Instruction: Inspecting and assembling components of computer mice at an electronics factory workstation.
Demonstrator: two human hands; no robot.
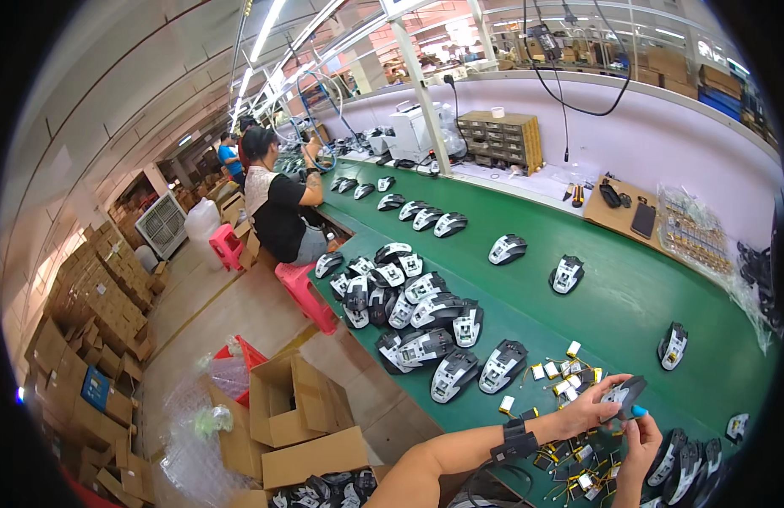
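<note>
My left hand, with a dark band around its wrist, is closed on a black-and-grey computer mouse shell above the bench's near right part. Just below it, my right hand has its fingers pinched together at the shell's underside. A small bright blue piece shows at those fingertips; whether it is a finger cover or a held part I cannot tell. Beneath both hands lie many small silvery battery packs with thin wires and yellow tape. Several mouse shells stand right of my right hand.
A cluster of part-assembled mice covers the bench's left near side. Others sit spaced along the green bench. A brown board with a phone lies at the back. Open cartons stand left. A co-worker sits farther up.
</note>
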